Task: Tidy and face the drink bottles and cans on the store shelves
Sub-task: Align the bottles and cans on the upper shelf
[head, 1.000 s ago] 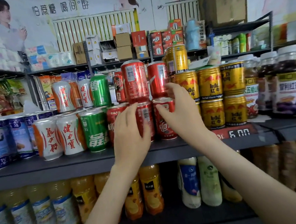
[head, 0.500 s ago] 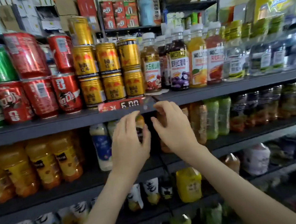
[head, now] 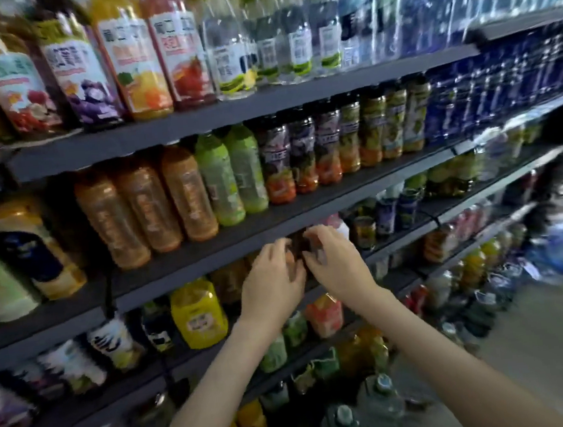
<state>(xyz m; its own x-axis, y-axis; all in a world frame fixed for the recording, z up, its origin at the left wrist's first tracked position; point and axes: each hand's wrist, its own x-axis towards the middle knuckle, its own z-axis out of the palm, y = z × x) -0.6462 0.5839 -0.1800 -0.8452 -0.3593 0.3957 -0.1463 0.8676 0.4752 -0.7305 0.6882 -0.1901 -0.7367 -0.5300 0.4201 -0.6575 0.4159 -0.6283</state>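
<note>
Left grip (head: 272, 279) and right grip (head: 334, 263) are nearly touching. Their fingers are half-curled on either side of a dark bottle (head: 298, 246) that stands between them, tucked just under the shelf edge (head: 208, 254). Motion blur is heavy, so we can't tell if either grip actually has it. We judge it full: fairly heavy, stiff-walled, with a slick label. We'd take it mid-body, one grip per side, then twist the label outward. There's little headroom above the knuckles. The yellow bottle (head: 196, 311) sits near, left of the left grip.
</note>
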